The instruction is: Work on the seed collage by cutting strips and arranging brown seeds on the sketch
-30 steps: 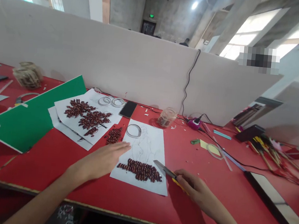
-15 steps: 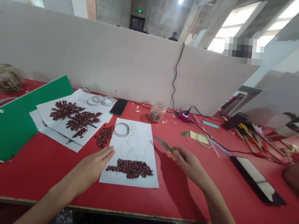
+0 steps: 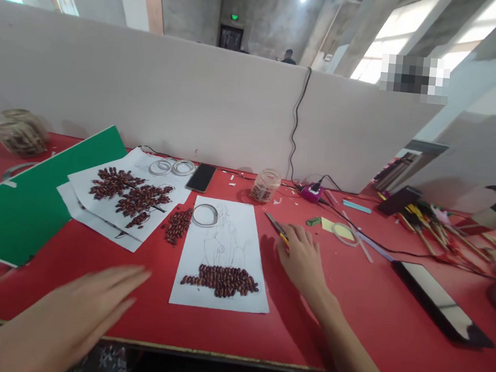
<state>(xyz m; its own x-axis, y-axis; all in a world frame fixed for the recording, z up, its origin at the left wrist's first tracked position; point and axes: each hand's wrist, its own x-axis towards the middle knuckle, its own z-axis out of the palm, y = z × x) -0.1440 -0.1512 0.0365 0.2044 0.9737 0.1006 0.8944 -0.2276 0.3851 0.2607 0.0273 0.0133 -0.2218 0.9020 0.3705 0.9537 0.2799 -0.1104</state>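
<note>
My left hand (image 3: 83, 302), slightly blurred, hovers over the table's near left with its fingers stretched out and nothing in it. Fingers closed, my right hand (image 3: 305, 259) rests by the yellow handle of a slim tool with a pointed dark metal end (image 3: 277, 225); its exact kind is unclear and the palm hides part of it. Between the hands lies a white sheet (image 3: 183, 288) with a pencil figure drawing. Rows of dark red-brown beans (image 3: 223, 280) cover its lower part. A loose bean pile (image 3: 177, 226) touches its left edge, and a clear ring (image 3: 205, 215) sits on the sheet.
Bean-decorated sheets (image 3: 94, 230) and a green board (image 3: 54, 191) lie left. Behind are a phone (image 3: 201, 177), a glass jar (image 3: 266, 186) and a purple power adapter (image 3: 311, 193) with cables. A black tray-like object (image 3: 438, 304) and several tools (image 3: 420, 223) are right.
My left hand has moved off the sheet, leftward and nearer. My right hand has lowered over the yellow handle, and the tool now lies close to the table. The view has shifted slightly.
</note>
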